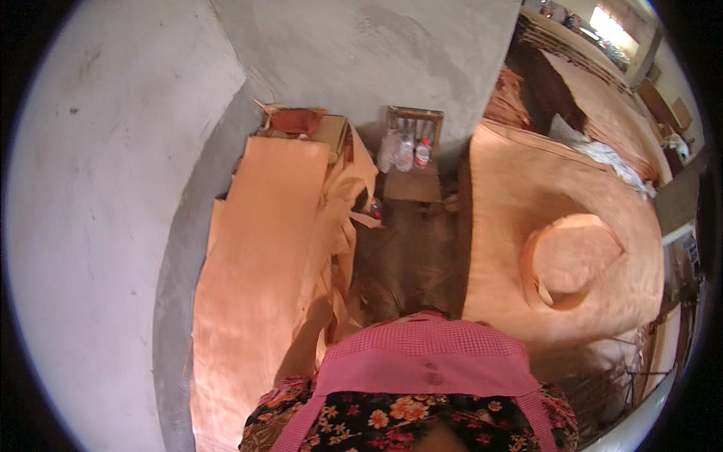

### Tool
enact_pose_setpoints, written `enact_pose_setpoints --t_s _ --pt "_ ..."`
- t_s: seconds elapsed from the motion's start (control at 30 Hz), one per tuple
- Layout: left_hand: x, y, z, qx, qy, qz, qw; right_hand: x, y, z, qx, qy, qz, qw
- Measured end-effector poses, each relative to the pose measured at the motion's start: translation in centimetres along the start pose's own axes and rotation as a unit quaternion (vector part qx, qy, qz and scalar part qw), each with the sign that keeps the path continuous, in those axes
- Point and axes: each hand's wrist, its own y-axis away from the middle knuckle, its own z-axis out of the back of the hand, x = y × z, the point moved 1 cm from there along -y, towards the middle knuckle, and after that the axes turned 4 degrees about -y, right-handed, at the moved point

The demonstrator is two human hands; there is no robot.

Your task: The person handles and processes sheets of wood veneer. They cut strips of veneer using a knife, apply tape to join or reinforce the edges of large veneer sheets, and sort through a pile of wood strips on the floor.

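My left hand (pixel 319 310) reaches down at the inner edge of a long stack of thin tan sheets (pixel 263 226) that look like wood veneer. It is blurred and in shadow, so its fingers do not show clearly. Torn, curling strips (pixel 340 248) of the same sheet hang along that edge, close to the hand. My right hand is out of sight, below my pink apron (pixel 425 361). On the right lies another broad stack of tan sheets (pixel 504 248), with a rolled or rounded sheet (pixel 576 260) sitting on top.
A small wooden chair (pixel 413 184) against the grey wall holds several plastic bottles (pixel 405 154). A dark, littered floor (pixel 407 256) runs between the stacks. A cardboard box (pixel 331 129) and a reddish piece (pixel 297 120) sit behind the left stack. Larger sheet piles (pixel 602 105) rise at the far right.
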Motion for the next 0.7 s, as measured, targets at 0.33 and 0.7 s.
enact_pose_setpoints --t_s 0.33,0.7 --pt "8.3 -13.1 2.5 0.132 0.3 0.363 0.872 26.9 -25.8 18.0 0.006 0.037 0.146 0.989" --pt "26.5 -60.5 -0.1 -0.149 0.091 0.329 0.928 55.5 -40.9 7.6 0.256 -0.13 -0.059 0.956"
